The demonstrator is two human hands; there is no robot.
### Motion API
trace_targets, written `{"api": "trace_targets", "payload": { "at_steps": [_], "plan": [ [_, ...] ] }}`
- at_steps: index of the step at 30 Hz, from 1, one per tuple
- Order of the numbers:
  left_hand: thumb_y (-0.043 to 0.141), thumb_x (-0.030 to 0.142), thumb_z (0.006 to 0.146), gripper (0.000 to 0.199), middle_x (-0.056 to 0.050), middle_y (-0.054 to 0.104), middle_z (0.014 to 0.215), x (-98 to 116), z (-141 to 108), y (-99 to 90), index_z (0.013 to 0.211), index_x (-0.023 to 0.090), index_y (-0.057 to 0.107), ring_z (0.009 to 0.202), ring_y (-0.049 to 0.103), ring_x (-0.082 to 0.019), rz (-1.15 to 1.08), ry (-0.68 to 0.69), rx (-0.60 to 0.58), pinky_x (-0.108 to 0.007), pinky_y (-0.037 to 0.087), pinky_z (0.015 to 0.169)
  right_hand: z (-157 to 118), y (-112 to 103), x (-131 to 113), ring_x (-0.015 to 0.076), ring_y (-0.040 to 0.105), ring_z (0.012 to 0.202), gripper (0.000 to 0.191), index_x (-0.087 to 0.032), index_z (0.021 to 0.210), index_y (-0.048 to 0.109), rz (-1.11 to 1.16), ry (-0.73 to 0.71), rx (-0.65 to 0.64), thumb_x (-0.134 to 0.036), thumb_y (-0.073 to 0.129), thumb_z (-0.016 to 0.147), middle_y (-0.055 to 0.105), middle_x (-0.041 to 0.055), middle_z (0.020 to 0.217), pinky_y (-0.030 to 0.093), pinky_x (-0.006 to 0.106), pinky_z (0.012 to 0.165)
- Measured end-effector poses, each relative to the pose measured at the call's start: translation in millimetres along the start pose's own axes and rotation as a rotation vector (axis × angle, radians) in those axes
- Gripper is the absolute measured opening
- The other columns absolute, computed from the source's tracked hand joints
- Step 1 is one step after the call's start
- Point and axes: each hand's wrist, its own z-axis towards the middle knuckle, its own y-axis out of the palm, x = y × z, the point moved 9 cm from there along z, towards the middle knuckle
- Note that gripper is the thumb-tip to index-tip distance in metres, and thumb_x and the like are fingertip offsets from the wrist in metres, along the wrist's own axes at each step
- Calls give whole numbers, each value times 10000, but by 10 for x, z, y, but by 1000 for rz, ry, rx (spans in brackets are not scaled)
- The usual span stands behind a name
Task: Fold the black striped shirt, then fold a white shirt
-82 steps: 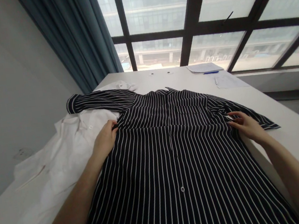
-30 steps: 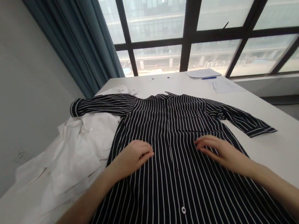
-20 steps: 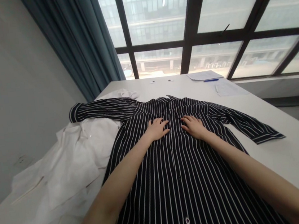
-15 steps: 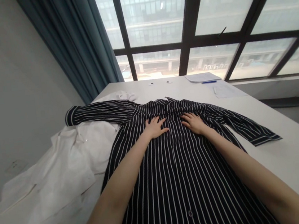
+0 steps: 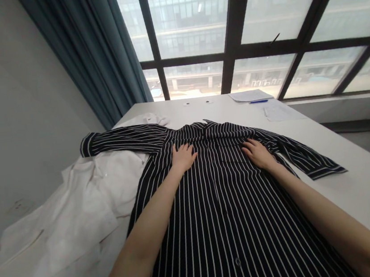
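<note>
A black shirt with white stripes (image 5: 211, 216) lies spread out, buttoned front up and collar toward the window. Its sleeves stretch out to both sides; the left one rests partly over white cloth. My left hand (image 5: 183, 157) is flat on the upper chest left of the button line, fingers spread. On the other side of the buttons, my right hand (image 5: 257, 152) lies on the chest near the right armhole, fingers stretched out. Both palms touch the fabric and neither grips it.
Crumpled white cloth (image 5: 88, 204) is heaped along the left side. On the white table (image 5: 357, 198), papers (image 5: 250, 96) and a blue pen (image 5: 258, 101) lie at the far right. A blue curtain (image 5: 103, 54) and a dark-framed window stand behind the table.
My hands have moved apart over the shirt's chest, the left one to the left and the right one to the right. The fabric between them has shifted slightly.
</note>
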Motion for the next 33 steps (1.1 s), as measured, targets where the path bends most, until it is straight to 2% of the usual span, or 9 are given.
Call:
{"api": "trace_targets", "payload": {
  "at_steps": [3,6,8,10,16,21,25,29,33],
  "plan": [
    [279,344,1014,492,-178,463,1476,165,-103,-96,1414,124,462,1406,353,-302,5,27,45,-549,102,1181,-127,-139,43,308,455,1313,417,-54,1205,639,-6,9,55,-288,383,973,518,224,1392,359,443,1100],
    [285,415,1023,511,-97,422,1523,592,-271,-66,1449,166,418,1430,324,-219,-48,202,18,-417,187,1194,-362,-154,-241,297,444,1330,408,-138,1227,631,32,-106,60,-338,378,976,532,164,1400,377,473,1084],
    [264,492,1019,566,-86,361,1562,890,-413,9,1484,185,365,1455,279,-220,-117,346,-33,-433,191,1197,-555,-91,-430,301,417,1358,430,-191,1274,603,45,-168,17,-394,360,984,530,126,1418,375,505,1077],
    [250,562,1003,616,-92,288,1596,1051,-521,94,1509,219,323,1482,212,-257,-159,403,-88,-498,166,1195,-726,-34,-452,308,385,1384,468,-231,1345,552,16,-137,-17,-440,331,989,505,100,1455,356,533,1080],
    [232,679,956,679,-52,172,1633,1025,-568,163,1532,322,266,1502,113,-306,-191,360,-157,-568,140,1186,-1083,-65,109,333,387,1383,541,-248,1418,488,-131,76,-13,-492,297,975,463,99,1499,357,543,1072],
    [230,571,1005,607,-105,297,1589,1017,-594,25,1492,232,363,1473,234,-289,-185,323,-57,-536,192,1180,-1278,-233,369,346,420,1356,557,-158,1414,488,-238,148,24,-438,279,981,473,142,1483,366,554,1064],
    [283,385,1036,469,-131,465,1474,1128,-781,-110,1377,142,495,1398,373,-245,-161,357,72,-455,258,1167,-1319,-378,91,345,383,1384,528,-107,1376,518,-214,41,85,-379,313,972,452,180,1488,344,537,1091],
    [324,485,1012,525,-112,354,1560,1248,-981,-6,1451,213,418,1457,273,-287,-187,429,-73,-546,232,1170,-1487,-267,-449,290,347,1418,496,-245,1417,493,-55,-163,-31,-428,328,987,442,73,1517,361,499,1094],
    [300,597,984,615,-84,209,1622,1187,-1042,63,1515,286,313,1497,136,-317,-209,432,-175,-611,151,1176,-1799,-233,-598,303,325,1429,508,-323,1463,431,-67,-148,-50,-478,320,993,421,41,1534,321,571,1096]
  ]
}}
